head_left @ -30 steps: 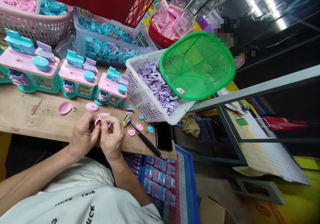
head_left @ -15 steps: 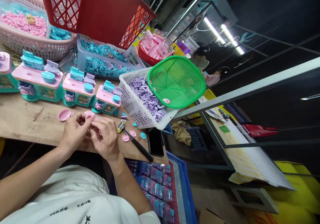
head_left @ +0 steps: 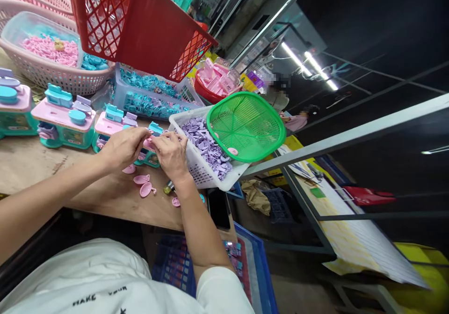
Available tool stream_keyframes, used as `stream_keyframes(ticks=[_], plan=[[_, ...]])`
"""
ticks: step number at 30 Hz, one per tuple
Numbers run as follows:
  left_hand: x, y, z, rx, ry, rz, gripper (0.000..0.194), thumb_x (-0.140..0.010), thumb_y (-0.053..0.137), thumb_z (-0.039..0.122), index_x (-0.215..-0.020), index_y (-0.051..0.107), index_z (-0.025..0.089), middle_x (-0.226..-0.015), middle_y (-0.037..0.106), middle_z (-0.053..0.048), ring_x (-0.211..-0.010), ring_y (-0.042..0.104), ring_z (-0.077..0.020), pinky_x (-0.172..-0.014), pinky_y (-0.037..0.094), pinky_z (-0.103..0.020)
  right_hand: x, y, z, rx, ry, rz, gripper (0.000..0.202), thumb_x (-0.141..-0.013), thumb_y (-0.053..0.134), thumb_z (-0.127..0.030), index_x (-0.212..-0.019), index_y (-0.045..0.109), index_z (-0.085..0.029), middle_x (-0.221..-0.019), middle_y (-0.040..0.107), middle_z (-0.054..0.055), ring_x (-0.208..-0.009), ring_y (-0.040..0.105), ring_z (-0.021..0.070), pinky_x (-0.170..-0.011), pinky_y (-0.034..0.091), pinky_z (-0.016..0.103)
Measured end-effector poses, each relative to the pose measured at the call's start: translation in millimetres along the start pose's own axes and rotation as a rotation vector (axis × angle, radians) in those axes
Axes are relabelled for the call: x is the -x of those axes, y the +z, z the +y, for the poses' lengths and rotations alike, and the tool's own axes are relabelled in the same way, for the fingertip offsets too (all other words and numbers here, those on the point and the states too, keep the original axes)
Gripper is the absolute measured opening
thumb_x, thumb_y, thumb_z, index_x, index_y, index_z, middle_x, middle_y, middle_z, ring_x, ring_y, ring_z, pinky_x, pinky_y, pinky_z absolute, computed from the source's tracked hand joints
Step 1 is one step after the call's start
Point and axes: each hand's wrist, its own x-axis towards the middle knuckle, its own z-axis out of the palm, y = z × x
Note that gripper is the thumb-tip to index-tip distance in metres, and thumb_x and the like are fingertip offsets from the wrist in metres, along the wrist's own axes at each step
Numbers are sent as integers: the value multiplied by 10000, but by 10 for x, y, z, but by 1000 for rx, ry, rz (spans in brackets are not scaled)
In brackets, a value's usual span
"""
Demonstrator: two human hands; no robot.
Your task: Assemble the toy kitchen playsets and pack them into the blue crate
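Both hands meet over the rightmost toy kitchen (head_left: 152, 158), which they partly cover. My left hand (head_left: 126, 144) is closed, its fingertips pinching a small pink plastic piece (head_left: 148, 142) at the toy's top. From the other side, my right hand (head_left: 171, 154) is also closed on that piece; its exact shape is hidden by the fingers. Just in front lie several pink toy pans (head_left: 146, 190). A hammer (head_left: 169, 187) is beside my right forearm, which hides its handle. More pink-and-teal toy kitchens (head_left: 65, 120) stand in a row to the left.
A white basket (head_left: 201, 166) of purple parts stands right of my hands, with a green basket (head_left: 247, 127) on it. Behind are a clear bin (head_left: 121, 89) of blue parts and a large red crate (head_left: 150, 33). A phone (head_left: 219, 208) lies near the table's right edge.
Both hands have moved up and away from me, from the table's front part to the rightmost toy kitchen. Pink toy pans now lie where the hands were. The view has shifted slightly.
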Motion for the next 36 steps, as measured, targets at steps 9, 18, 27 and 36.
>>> stream_keyframes(ticks=[9, 18, 27, 36], plan=[[-37, 70, -16, -218, 27, -158, 356, -837, 501, 89, -1162, 618, 177, -1050, 696, -95, -1015, 669, -264, -803, 518, -324, 69, 116, -98, -47, 104, 51, 226, -1079, 536, -268, -953, 718, -219, -984, 800, 84, -1101, 612, 268, -1008, 323, 461], [-130, 69, 159, -434, -93, -363, 537, -744, 625, 92, -1279, 573, 95, -1113, 684, -170, -883, 726, -350, -743, 537, -387, 7, -22, -197, -36, 117, -66, 249, -1059, 470, -159, -1023, 714, -195, -1080, 768, 98, -1262, 571, 309, -1179, 261, 568], [604, 180, 181, -105, 161, -41, 369, -921, 500, 133, -1282, 576, 153, -1387, 613, -158, -1220, 668, -258, -894, 578, -322, 1039, -6, -746, 10, 260, 52, 317, -965, 710, -494, -844, 691, -201, -839, 710, 66, -868, 574, 252, -780, 338, 387], [522, -210, 208, 15, 290, -102, 367, -983, 442, 128, -1322, 576, 167, -1355, 644, -145, -1278, 624, -250, -1037, 550, -369, 717, -437, -811, -59, 295, -198, 188, -1026, 660, -327, -874, 706, -227, -932, 757, 25, -960, 635, 206, -835, 371, 337]])
